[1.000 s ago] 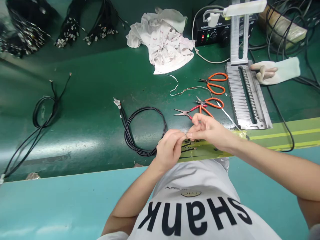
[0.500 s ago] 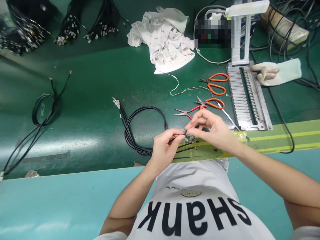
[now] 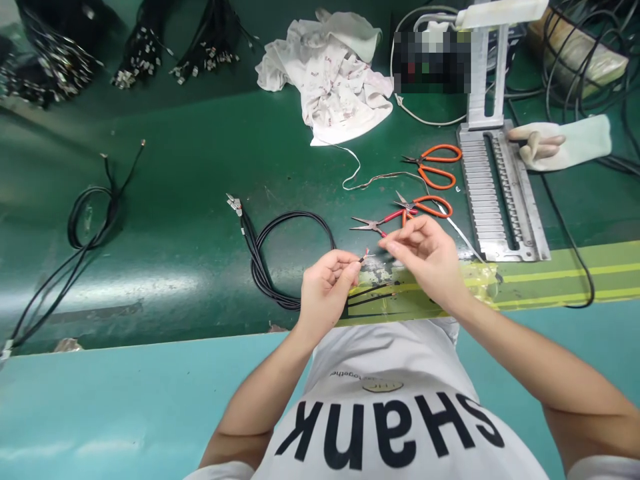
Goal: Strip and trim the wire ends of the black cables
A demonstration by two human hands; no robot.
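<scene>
My left hand point(image 3: 327, 283) pinches a black cable point(image 3: 362, 259) close to its stripped end, where short thin wires fan out, one of them reddish. Just to the right, apart from those wires, is my right hand point(image 3: 425, 260); its thumb and fingertips are drawn together, and anything between them is too small to make out. A coiled bundle of black cables point(image 3: 295, 215) with metal connectors lies beside my left hand. Two more cable ends point(image 3: 373, 299) show below the hands. Beyond my right hand are red-handled pliers point(image 3: 370, 225) and orange-handled snips point(image 3: 433, 205).
Another orange-handled pair of snips point(image 3: 437, 167) lies farther back, beside a slotted metal fixture point(image 3: 480, 193) with a white glove point(image 3: 565, 143). A crumpled white cloth point(image 3: 340, 87) sits at the back. Looped black cables point(image 3: 75, 220) and several cable bundles point(image 3: 135, 53) occupy the left side.
My right hand has come away from the cable end and moved slightly right. The thin wires at the tip are now exposed to view. My left hand keeps its hold.
</scene>
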